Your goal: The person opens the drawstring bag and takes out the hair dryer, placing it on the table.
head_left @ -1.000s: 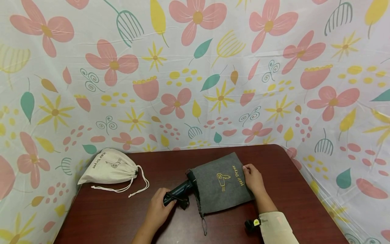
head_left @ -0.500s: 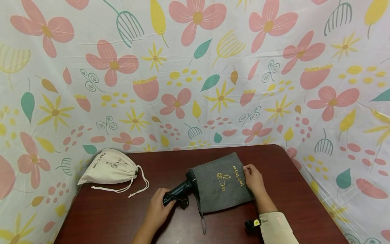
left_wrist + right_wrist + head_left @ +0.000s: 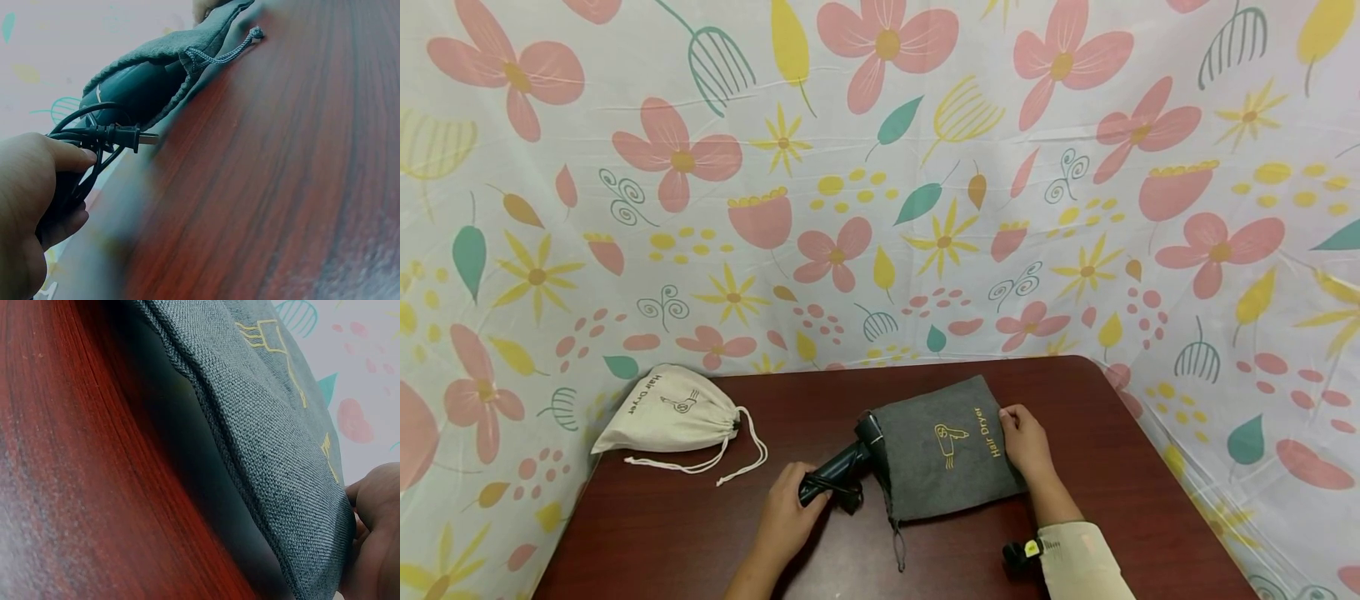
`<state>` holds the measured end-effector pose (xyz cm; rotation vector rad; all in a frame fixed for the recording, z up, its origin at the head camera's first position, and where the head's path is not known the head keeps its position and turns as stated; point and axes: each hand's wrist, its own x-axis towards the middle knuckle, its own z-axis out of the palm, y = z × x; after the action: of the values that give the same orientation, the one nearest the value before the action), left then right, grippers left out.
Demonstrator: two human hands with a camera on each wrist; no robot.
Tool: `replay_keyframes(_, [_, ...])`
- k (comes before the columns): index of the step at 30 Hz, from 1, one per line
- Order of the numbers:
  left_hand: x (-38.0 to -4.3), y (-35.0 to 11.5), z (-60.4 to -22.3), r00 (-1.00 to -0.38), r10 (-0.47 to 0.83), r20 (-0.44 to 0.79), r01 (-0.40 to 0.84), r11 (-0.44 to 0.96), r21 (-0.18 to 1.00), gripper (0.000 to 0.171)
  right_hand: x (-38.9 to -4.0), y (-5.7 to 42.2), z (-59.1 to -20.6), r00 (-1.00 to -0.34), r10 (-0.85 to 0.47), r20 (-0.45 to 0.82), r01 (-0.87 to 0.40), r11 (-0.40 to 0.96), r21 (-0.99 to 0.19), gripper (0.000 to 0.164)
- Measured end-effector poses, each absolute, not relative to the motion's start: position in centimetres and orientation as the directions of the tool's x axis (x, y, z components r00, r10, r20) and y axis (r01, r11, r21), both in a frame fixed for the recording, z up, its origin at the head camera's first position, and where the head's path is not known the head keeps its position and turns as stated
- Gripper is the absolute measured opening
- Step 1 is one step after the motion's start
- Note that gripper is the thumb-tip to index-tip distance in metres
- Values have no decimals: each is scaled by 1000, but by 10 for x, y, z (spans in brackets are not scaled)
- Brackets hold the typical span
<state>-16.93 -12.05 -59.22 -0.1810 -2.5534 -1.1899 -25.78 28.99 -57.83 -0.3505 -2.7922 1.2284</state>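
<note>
My left hand (image 3: pixel 788 512) grips the handle of a dark hair dryer (image 3: pixel 844 468), its black cord (image 3: pixel 94 134) and plug (image 3: pixel 134 137) bundled against the handle. The dryer's head lies partly inside the mouth of a grey drawstring bag (image 3: pixel 925 492) printed "Hair Dryer" in yellow; the inner part is hidden by the cloth. At the bag's closed right end, my right hand (image 3: pixel 1024 442) pinches the fabric, with the thumb on top. The bag's short cord loop (image 3: pixel 899 550) hangs from its lower left corner onto the table.
A cream drawstring bag (image 3: pixel 681 412), also marked "Hair Dryer", lies at the table's back left with its white cords trailing. A black device with a yellow label (image 3: pixel 1021 553) sits by the right sleeve. Behind the brown table (image 3: pixel 820 387) hangs a floral cloth (image 3: pixel 880 192).
The hair dryer has shifted slightly left, and more of its head shows outside the grey bag's mouth. My right hand stays at the bag's closed end.
</note>
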Motion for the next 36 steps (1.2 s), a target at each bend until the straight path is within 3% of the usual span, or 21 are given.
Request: replay_keyframes(36, [-170,-123,-589,-951,-67,303,191,643,742,31,-255,292,-579,-970,239,-47,196,649,-735,34])
